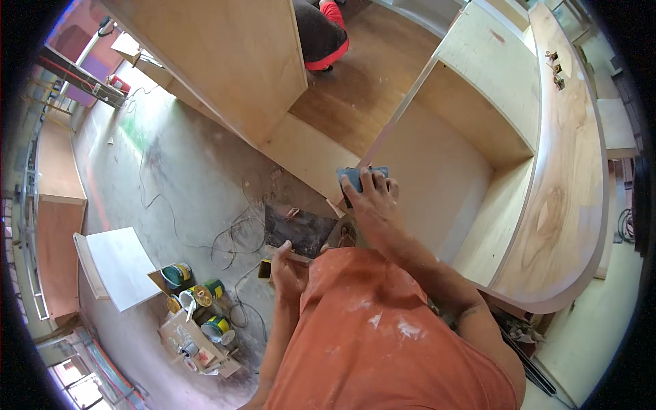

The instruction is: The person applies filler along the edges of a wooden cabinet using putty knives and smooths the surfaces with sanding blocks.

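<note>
The right hand (pixel 374 198) presses flat, fingers spread, on a small blue rectangular pad (pixel 360 179) held against the pale plywood edge of a cabinet panel (pixel 437 178), smooth and matt. The left hand (pixel 287 270) is closed on a thin wooden strip (pixel 298 257), just below a dark, scuffed sheet (pixel 298 229). Beyond the left grip, round paint tins (pixel 205 295) sit on dusty concrete.

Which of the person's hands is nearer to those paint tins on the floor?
The left hand. It is lower in the picture, holding a dark sheet, with the paint tins off to its left. The right hand is farther, pressing a blue block against the plywood cabinet.
</note>
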